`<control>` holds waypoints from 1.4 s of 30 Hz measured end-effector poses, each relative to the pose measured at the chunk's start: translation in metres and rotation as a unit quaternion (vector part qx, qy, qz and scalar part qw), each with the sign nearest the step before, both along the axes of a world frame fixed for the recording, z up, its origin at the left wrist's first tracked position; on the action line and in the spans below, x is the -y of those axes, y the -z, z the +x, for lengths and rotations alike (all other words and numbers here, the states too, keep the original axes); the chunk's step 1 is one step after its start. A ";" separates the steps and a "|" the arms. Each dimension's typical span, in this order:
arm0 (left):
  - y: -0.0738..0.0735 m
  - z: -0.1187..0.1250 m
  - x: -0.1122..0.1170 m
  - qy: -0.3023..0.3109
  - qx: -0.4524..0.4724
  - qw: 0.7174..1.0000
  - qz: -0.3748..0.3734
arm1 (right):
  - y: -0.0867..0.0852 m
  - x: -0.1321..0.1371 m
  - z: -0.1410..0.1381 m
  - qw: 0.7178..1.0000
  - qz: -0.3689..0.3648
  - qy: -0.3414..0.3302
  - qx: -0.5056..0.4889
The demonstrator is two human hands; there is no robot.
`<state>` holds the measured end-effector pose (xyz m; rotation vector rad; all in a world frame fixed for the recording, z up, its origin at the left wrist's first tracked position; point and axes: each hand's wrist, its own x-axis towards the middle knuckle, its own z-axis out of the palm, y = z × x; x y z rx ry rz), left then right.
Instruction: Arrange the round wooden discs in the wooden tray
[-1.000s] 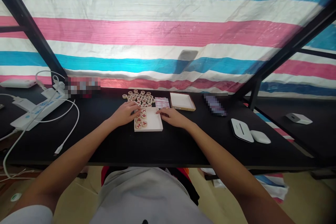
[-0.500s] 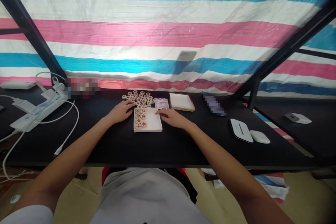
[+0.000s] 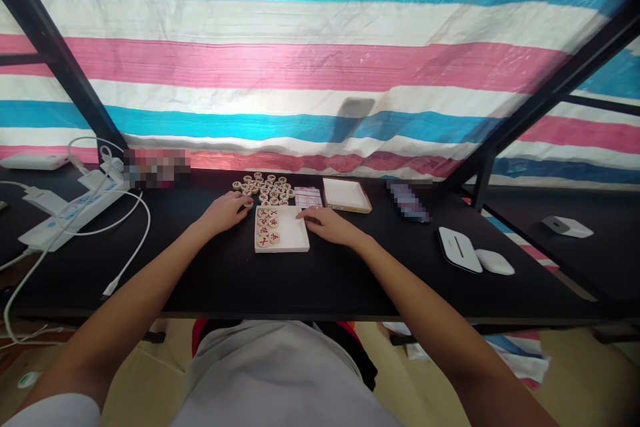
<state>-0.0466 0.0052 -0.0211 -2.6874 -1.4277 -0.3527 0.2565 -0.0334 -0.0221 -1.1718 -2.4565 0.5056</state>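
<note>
A shallow white box (image 3: 293,235) lies on the black desk, with round Chinese chess pieces (image 3: 263,231) in two columns along its left side. My right hand (image 3: 330,225) grips its right rim near the far corner, thumb and fingers closed around the edge. Beyond the box, a loose cluster of Chinese chess pieces (image 3: 273,191) covers a patch of desk. At the cluster's near left, my left hand (image 3: 225,212) has its fingertips closed on one Chinese chess piece (image 3: 249,204), which shows at their ends close to the box's far left corner.
A folded red-and-white sheet (image 3: 308,197) and an open box lid (image 3: 346,193) sit behind the box. To the right are a phone (image 3: 409,200), a white device (image 3: 459,249) and a white mouse-like object (image 3: 495,261). A power strip (image 3: 75,213) with cables occupies the left.
My left hand has drawn back slightly to the left, and a Chinese chess piece now shows at its fingertips. My right hand and the box have stayed in place.
</note>
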 end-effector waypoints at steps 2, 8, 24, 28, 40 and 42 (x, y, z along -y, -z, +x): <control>-0.001 0.000 0.000 -0.003 -0.003 1.000 -0.007 | 0.001 0.000 0.000 1.000 0.002 0.001 0.000; -0.007 0.002 0.004 -0.010 -0.013 1.000 -0.023 | 0.000 -0.001 0.001 1.000 -0.003 0.004 0.004; -0.022 0.030 0.040 0.137 0.137 0.979 0.063 | 0.002 -0.001 0.001 1.000 -0.002 0.001 -0.001; -0.019 0.046 0.057 0.269 0.129 0.954 -0.015 | 0.002 -0.001 0.001 1.000 0.011 0.000 -0.001; -0.008 0.043 0.044 0.216 0.130 0.965 -0.068 | -0.001 0.001 -0.001 1.000 -0.001 0.004 0.005; -0.008 0.043 0.045 0.216 0.121 0.966 -0.072 | -0.001 0.001 0.000 1.000 -0.001 0.004 0.008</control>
